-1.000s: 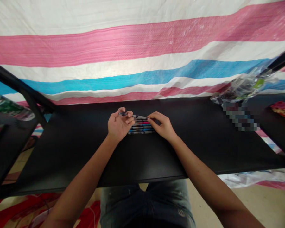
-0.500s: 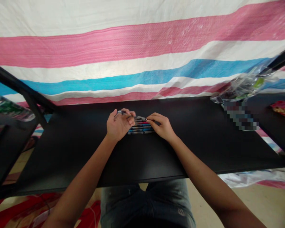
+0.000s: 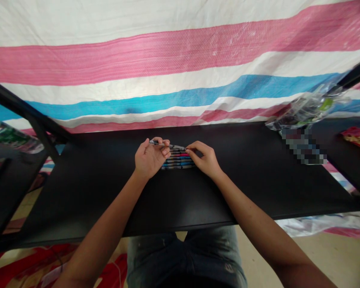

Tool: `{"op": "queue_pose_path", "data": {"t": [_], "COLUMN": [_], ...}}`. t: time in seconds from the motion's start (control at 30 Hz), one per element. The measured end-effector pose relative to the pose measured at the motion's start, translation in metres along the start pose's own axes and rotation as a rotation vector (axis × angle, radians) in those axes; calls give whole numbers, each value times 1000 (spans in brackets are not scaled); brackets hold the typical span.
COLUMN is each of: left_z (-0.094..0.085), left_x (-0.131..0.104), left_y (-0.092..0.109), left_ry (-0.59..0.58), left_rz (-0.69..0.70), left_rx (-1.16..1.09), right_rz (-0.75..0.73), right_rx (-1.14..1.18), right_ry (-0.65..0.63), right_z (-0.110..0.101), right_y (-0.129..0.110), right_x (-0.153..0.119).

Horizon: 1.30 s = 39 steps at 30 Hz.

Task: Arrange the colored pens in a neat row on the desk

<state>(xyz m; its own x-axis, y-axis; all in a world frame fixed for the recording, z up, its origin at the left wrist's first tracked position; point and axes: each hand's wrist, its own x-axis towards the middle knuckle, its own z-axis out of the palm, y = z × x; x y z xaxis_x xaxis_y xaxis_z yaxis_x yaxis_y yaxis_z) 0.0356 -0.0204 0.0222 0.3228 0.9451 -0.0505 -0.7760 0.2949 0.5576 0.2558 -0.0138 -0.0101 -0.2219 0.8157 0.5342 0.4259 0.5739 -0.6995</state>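
A slim grey-and-black pen [image 3: 175, 147] is held in the air between both hands, just above a row of pens. My left hand [image 3: 150, 160], palm turned up and fingers curled, grips its left end. At the other end, the thumb and fingertips of my right hand [image 3: 204, 159] pinch the tip. Beneath lie several pens [image 3: 177, 163] side by side, with blue, grey and one pink-red among them. Both ends of that row are partly hidden by my hands.
The pens lie on a black table [image 3: 96, 188]. To the right are clear plastic packaging [image 3: 303, 106] and a pixelated item [image 3: 304, 148]. A green-and-white packet [image 3: 13, 136] is at far left. Behind hangs a striped sheet [image 3: 138, 60]; black frame bars [image 3: 39, 128] stand at the sides.
Hardly anything differs. The held pen and the fingers around it have shifted very slightly; the row of pens stays in place.
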Motion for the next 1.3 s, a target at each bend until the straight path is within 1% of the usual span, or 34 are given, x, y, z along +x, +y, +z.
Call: {"op": "queue_pose_path", "data": {"t": [0.13,0.3,0.5,0.67,0.8,0.93,1.07,1.13,1.3], "left_z": [0,1,1,2,0,-3,-3,-3,-4], "left_x": [0,0,-2,-1,-1,-1,-2,-3,-2], "left_y": [0,0,0,1,4,6,7,7,9], "left_ry": [-13,11,-11,17,27,-11,-68,-79,-22], "left_rz": [2,5,-5,1,-8,-13,8,14,20], "left_rx": [-25,-15,-38,-26,40,97,117,135,109], "right_rz": [-5,-8,-12,23,78,141,134,136,151], "right_rx": [13,25,30,61,117,193,245,271,321], "right_ry": [7,-5,19,23,33,57,46,35,22], "right_z": [0,-1,-2,-1,-2,-3,-4,-5,-7], "right_y": [0,1,2,3,5,5,4,3,1], "right_x": [0,0,0,0,-1,-1,-1,-1,0]}}
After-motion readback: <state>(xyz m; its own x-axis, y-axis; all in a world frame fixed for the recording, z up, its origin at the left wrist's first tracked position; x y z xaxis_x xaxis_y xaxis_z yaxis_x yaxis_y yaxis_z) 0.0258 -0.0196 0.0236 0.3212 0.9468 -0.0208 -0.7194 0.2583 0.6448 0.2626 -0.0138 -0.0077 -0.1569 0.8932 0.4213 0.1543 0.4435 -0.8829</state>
